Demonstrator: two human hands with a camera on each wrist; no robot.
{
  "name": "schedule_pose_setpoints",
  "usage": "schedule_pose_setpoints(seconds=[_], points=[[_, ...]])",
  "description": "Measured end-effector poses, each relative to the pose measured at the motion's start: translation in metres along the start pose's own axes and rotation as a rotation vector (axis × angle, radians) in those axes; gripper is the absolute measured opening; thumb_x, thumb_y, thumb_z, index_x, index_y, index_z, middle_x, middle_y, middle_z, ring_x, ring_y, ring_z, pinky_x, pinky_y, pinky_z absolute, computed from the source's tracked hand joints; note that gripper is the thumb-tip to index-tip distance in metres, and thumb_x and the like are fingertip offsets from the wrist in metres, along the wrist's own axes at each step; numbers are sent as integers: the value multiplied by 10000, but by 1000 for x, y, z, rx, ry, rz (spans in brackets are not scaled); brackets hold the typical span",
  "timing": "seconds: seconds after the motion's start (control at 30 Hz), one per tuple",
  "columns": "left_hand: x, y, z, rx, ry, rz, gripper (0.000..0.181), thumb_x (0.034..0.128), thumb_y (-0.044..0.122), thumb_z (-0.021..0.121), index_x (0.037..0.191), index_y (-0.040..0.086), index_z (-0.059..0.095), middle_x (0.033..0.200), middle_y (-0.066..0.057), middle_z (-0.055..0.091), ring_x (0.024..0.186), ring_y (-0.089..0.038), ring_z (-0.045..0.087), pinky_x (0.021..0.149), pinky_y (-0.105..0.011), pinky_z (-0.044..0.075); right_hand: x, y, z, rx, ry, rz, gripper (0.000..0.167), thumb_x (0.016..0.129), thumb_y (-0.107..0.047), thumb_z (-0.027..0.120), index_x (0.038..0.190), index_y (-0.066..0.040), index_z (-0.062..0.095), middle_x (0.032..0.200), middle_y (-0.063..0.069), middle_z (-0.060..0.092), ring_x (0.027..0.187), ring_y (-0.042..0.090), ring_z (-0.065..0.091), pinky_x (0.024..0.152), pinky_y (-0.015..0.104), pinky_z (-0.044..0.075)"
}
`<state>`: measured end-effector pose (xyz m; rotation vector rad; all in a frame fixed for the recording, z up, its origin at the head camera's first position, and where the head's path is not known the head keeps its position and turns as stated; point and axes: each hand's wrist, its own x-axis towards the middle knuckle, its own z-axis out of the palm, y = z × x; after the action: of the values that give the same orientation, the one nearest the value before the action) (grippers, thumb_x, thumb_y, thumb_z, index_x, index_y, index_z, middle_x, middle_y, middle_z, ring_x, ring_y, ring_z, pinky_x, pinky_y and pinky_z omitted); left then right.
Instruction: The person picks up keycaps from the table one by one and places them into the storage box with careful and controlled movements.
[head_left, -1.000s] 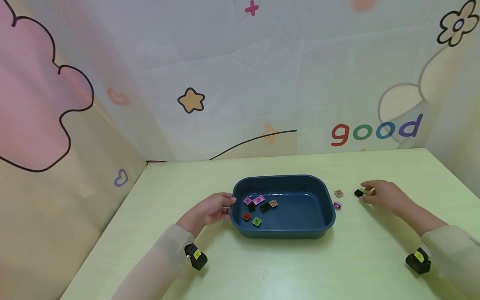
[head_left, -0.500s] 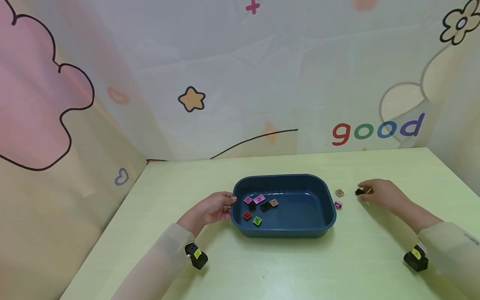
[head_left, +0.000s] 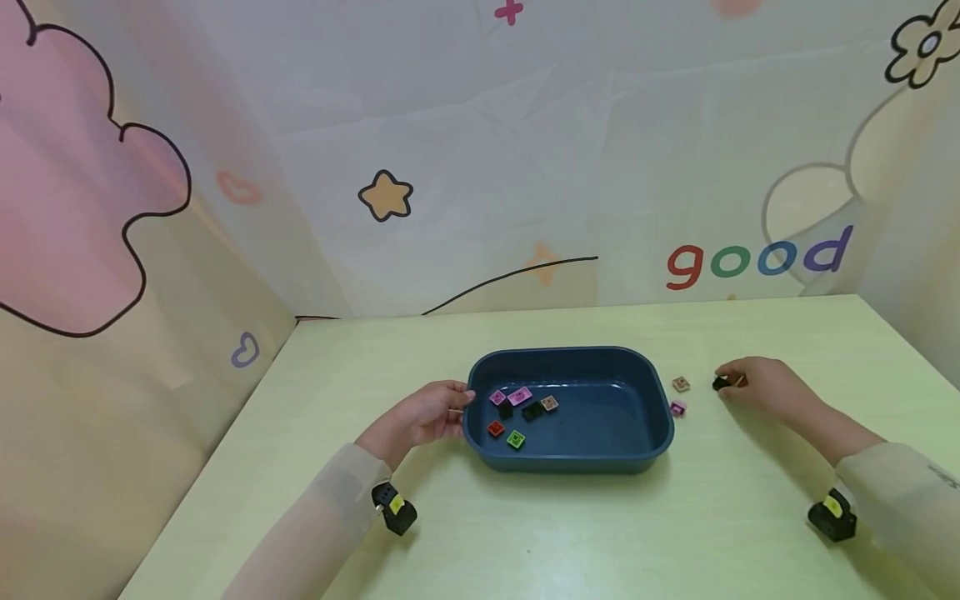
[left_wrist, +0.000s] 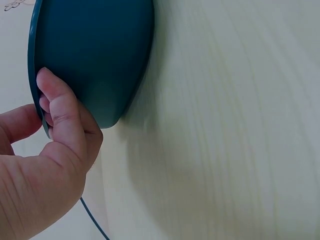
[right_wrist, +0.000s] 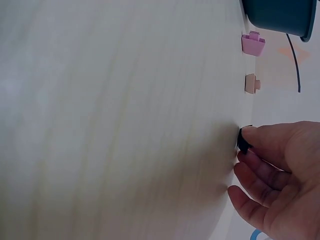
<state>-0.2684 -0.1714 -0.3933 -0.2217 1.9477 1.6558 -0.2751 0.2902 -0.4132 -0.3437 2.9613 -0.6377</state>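
At the left end of a dark blue tray [head_left: 592, 462], my left hand [head_left: 423, 417] grips the rim; the left wrist view shows thumb and fingers on either side of its wall [left_wrist: 100, 45]. My right hand [head_left: 768, 387] pinches a small black toy brick [head_left: 721, 383] at the table surface, right of the tray. The right wrist view shows thumb and fingertips on that black brick [right_wrist: 243, 141]. A tan brick [head_left: 681, 384] and a pink brick [head_left: 678, 409] lie on the table between tray and right hand.
Inside the tray, toward its left side, lie several bricks, among them a red one [head_left: 496, 428], a green one [head_left: 516, 439] and a longer pink one [head_left: 520, 396]. A printed cloth backdrop [head_left: 480, 167] stands behind the pale table [head_left: 570, 533].
The fingers of my right hand have closed around the black brick. My left hand keeps its grip on the tray. The whole view has shifted slightly.
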Motion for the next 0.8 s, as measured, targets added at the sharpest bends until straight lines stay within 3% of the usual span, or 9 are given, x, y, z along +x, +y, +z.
schedule_pose_setpoints(seconds=[0.33,0.63,0.8], points=[[-1,1,1,-11,7,-2,196,1088,140,467,1244,27,505,845,-22,560,690,-130,526,578,-160,506,-2,0,-5,-17,6,-24,354,919,-26,668,1194,191,612,996,297,680,870,358,617,866,572,544],[-2,1,1,-13,15,-8,179,1089,148,468,1223,35,504,847,-26,549,688,-130,521,568,-163,500,-1,-4,-20,-40,32,-68,336,919,-20,646,1182,187,622,991,295,691,847,331,631,750,431,563],[-1,1,1,-15,15,-4,208,1089,145,470,1252,21,502,855,-26,553,696,-130,526,576,-162,503,0,-7,-31,-17,1,-69,354,922,-30,656,1201,183,616,1010,307,689,856,335,637,715,361,555]])
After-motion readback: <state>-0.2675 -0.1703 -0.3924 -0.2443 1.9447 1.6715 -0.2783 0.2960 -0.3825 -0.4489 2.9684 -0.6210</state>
